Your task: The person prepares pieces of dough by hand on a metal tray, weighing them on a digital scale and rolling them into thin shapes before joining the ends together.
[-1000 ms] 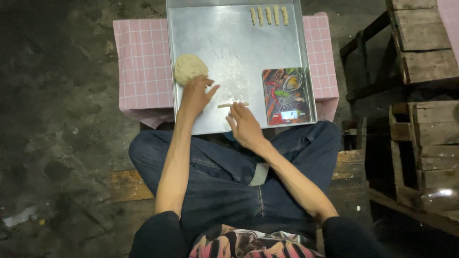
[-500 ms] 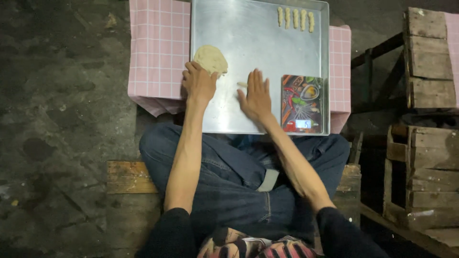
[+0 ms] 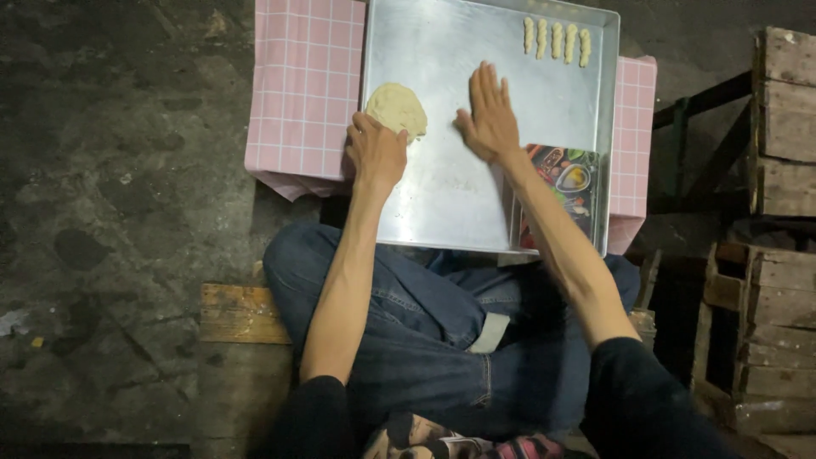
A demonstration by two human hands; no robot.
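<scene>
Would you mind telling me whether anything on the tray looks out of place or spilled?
Nothing stands out. The dough lump sits by the left hand, four twisted pieces lie in a row, and the right hand rests flat on the tray.

Black sleeves pushed up, blue jeans, bare forearms.

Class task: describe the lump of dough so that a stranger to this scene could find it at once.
Find the metal tray on the pink checked cloth. At its left edge, touching the left hand, lies the dough lump: pale, round and flattish, unlike the four small twisted sticks lined up top right.
</scene>
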